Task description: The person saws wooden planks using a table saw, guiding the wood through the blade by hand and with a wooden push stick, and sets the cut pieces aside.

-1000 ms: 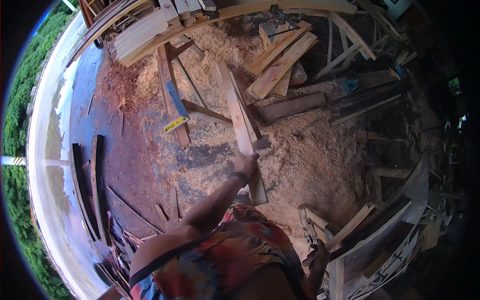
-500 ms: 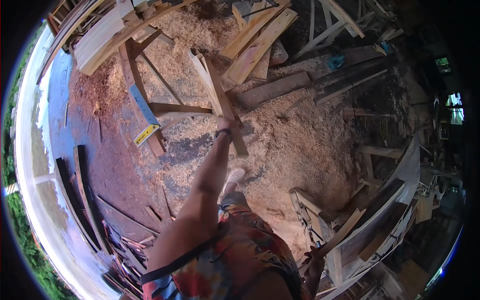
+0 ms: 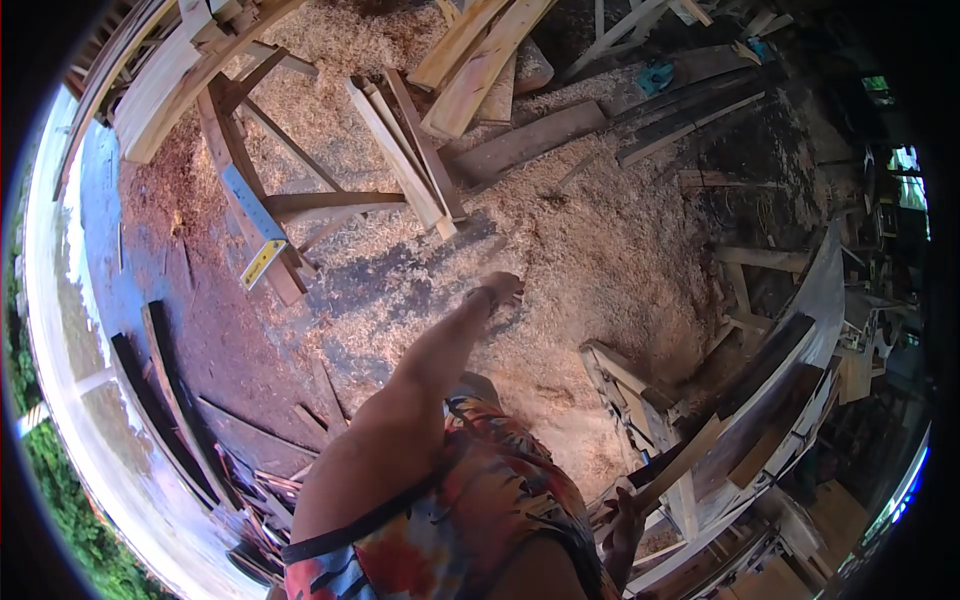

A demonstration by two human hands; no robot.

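My left hand (image 3: 503,289) is held out over the shavings-covered floor, empty, with its fingers loosely apart. Beyond it, a narrow light board (image 3: 395,160) lies beside a browner plank (image 3: 425,145), and a gap separates them from the hand. At the lower right, my right hand (image 3: 624,508) is closed around the near end of a long light-brown board (image 3: 685,462), which slants up to the right over a wooden frame. The arm and shirt hide part of the floor near my body.
A blue-and-yellow square (image 3: 250,215) rests on a trestle beam (image 3: 285,283) at the left. Wide planks (image 3: 485,70) lie at the top, with a dark plank (image 3: 530,140) below them. Dark boards (image 3: 165,380) lie at lower left; a workbench (image 3: 800,400) stands at right.
My left hand has let go of the light board, which now lies on the floor beside the brown plank. The hand has drawn back toward me. My right hand stays at its board, as the view shifts.
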